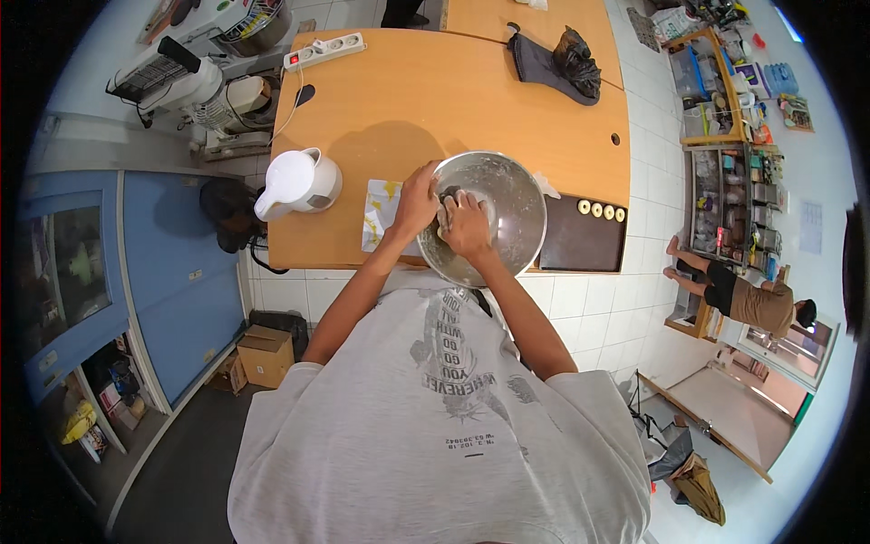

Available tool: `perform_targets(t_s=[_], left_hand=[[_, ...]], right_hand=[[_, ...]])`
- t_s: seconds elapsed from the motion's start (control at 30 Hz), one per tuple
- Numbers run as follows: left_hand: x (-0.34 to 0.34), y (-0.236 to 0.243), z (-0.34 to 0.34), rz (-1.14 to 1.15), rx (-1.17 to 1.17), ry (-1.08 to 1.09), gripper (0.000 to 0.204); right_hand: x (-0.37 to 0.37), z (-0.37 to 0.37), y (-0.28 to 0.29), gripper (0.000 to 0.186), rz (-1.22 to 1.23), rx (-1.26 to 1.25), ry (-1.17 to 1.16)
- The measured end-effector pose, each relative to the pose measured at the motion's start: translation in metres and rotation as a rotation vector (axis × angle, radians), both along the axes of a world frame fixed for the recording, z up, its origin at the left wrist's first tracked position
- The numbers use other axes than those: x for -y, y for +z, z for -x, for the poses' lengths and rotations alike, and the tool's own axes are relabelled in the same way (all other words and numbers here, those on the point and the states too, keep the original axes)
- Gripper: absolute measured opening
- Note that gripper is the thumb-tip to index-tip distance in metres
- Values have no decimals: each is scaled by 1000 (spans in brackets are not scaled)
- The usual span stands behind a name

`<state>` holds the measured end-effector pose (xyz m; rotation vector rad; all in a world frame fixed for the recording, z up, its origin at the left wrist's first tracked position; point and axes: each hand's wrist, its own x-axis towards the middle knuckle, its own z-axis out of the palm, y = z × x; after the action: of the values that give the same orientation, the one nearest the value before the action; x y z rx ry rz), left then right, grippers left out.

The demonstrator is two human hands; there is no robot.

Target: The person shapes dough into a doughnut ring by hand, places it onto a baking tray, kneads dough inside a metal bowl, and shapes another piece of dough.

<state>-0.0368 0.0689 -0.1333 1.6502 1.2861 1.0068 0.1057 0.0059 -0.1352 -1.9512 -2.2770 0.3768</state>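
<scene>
A large steel mixing bowl [517, 213] sits at the table's near edge, tilted toward me, its inside smeared with pale residue. My left hand [419, 199] is closed on the bowl's left rim. Down inside the bowl, my right hand [468, 225] presses with bent fingers on a lump of pale dough [443, 220] against the left wall. Much of the dough is hidden under the fingers. To the bowl's right lies a dark baking tray [580, 247] with several small ring-shaped dough pieces [596, 209] along its far side.
Left of the bowl are a patterned paper packet [379, 214] and a white jug [297, 183]. A power strip [324, 52] lies at the far left of the wooden table [408, 100], a black plastic bag [575, 63] on dark cloth at the far right. Another person [757, 295] stands off right.
</scene>
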Motion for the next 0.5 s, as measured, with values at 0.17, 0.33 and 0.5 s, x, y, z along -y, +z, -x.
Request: perform_targets(t_s=[0.17, 0.33, 0.5], left_hand=[[-2, 1, -1, 7, -34, 7, 35], [-1, 4, 0, 42, -22, -9, 31], [-1, 2, 1, 32, -17, -7, 27]], right_hand=[[20, -12, -2, 36, -131, 16, 162], [13, -13, 1, 36, 49, -44, 272], [-6, -12, -25, 29, -106, -129, 221]])
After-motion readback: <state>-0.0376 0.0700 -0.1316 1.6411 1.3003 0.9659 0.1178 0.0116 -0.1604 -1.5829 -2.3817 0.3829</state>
